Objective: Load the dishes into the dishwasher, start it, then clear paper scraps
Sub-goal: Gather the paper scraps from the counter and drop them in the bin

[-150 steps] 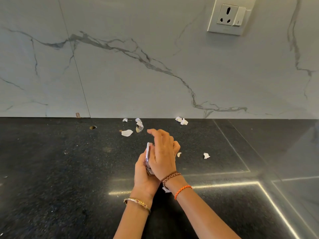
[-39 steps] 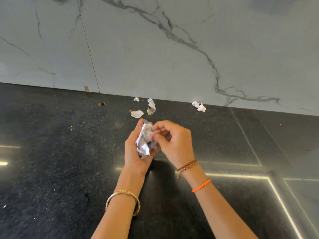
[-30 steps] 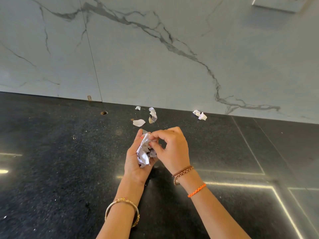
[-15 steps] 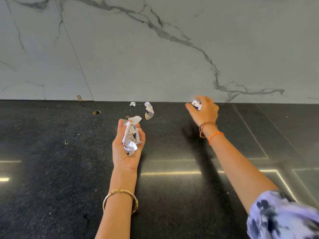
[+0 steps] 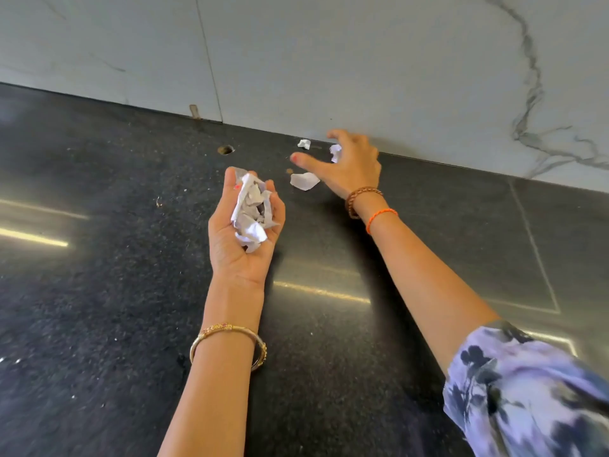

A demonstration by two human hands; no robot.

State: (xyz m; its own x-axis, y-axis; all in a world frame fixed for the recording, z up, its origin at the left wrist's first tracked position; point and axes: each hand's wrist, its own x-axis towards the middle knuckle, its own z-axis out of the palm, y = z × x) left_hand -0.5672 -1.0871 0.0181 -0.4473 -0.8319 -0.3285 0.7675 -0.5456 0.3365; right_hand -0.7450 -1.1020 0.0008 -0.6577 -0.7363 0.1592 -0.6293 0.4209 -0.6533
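Observation:
My left hand (image 5: 245,232) is palm up above the black counter (image 5: 99,291) and cups a wad of crumpled paper scraps (image 5: 252,212). My right hand (image 5: 351,166) reaches to the back of the counter by the wall. Its thumb sticks out to the left and its fingers curl round a white scrap (image 5: 335,152). A flat scrap (image 5: 304,181) lies just below that thumb. A small scrap (image 5: 304,144) lies just above it, next to the wall. No dishes or dishwasher are in view.
The marble backsplash (image 5: 362,61) rises straight behind the scraps. A small round hole (image 5: 226,149) is in the counter left of them. Crumbs dot the counter (image 5: 158,202).
My right hand left the wad, took the two scraps at the far right, then moved left to the crumpled scrap by the wall. My left hand keeps the wad.

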